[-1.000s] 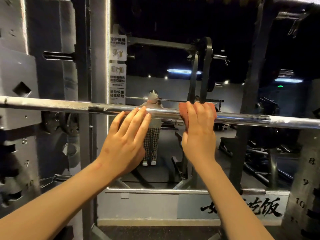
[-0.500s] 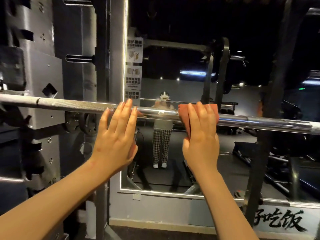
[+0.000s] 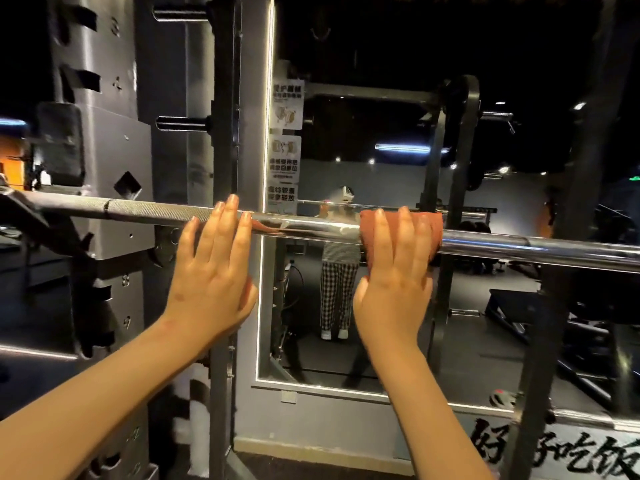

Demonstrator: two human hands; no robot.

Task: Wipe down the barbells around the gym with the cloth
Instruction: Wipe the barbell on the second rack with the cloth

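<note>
A steel barbell [image 3: 304, 227] runs level across the view at chest height, its knurled part to the left and its smooth, shiny part to the right. A rust-red cloth [image 3: 434, 225] is draped over the smooth part. My right hand [image 3: 394, 271] lies flat on the cloth and presses it onto the bar, fingers straight with the tips over the top. My left hand [image 3: 214, 268] rests bare on the bar at the end of the knurling, fingers straight, about a hand's width left of the cloth.
The bar's left end sits in a grey rack upright [image 3: 104, 174] with numbered holes. A wall mirror [image 3: 381, 341] behind the bar reflects a person, benches and racks. A dark post [image 3: 540, 341] stands at the right, behind the bar.
Both hands have slid left along the bar, the cloth going with my right hand. My left hand went from the smooth steel to the edge of the knurling. The camera has turned left.
</note>
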